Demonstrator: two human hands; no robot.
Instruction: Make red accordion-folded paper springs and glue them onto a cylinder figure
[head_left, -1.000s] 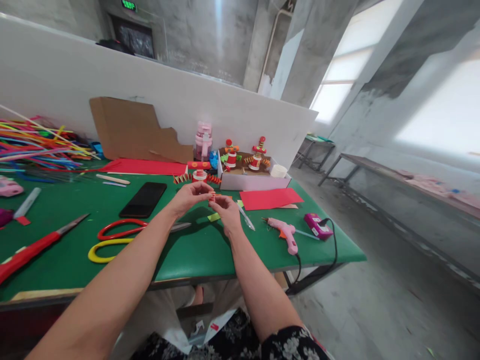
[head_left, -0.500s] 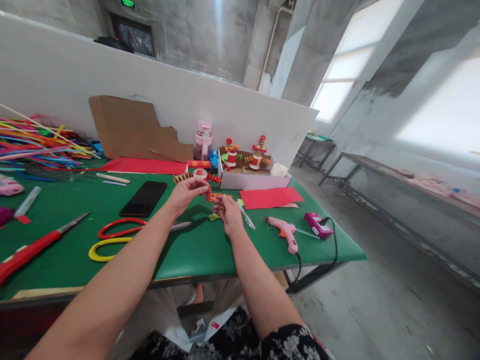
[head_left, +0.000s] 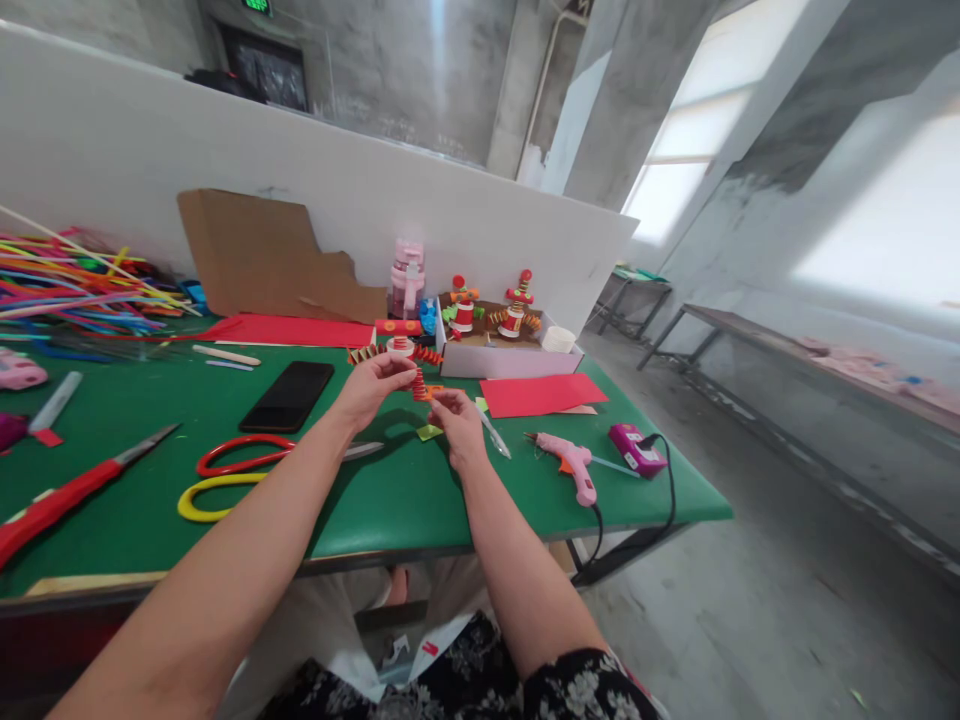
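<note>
Between my hands hangs a small red folded paper strip (head_left: 420, 386), pleated like a spring. My left hand (head_left: 373, 388) pinches its upper end. At its lower end, my right hand (head_left: 457, 422) has thumb and fingers pressed together on it. An orange paper piece (head_left: 436, 392) shows just behind my right fingertips. Beyond my hands stands a white and red roll (head_left: 400, 347) with folded paper arms on both sides. A small green paper piece (head_left: 429, 432) lies below the strip.
A shallow box (head_left: 480, 362) holds two paper figures. Red paper (head_left: 544, 395), a pink glue gun (head_left: 574, 462) and a purple block (head_left: 636, 450) lie right. Left are a black phone (head_left: 288, 396), scissors (head_left: 232, 495), an open blade tool (head_left: 90, 492) and coloured sticks (head_left: 82, 290).
My right hand has moved slightly left, and its fingers have closed on the lower end of the strip. The strip looks a little more stretched and slanted. My left hand has barely moved.
</note>
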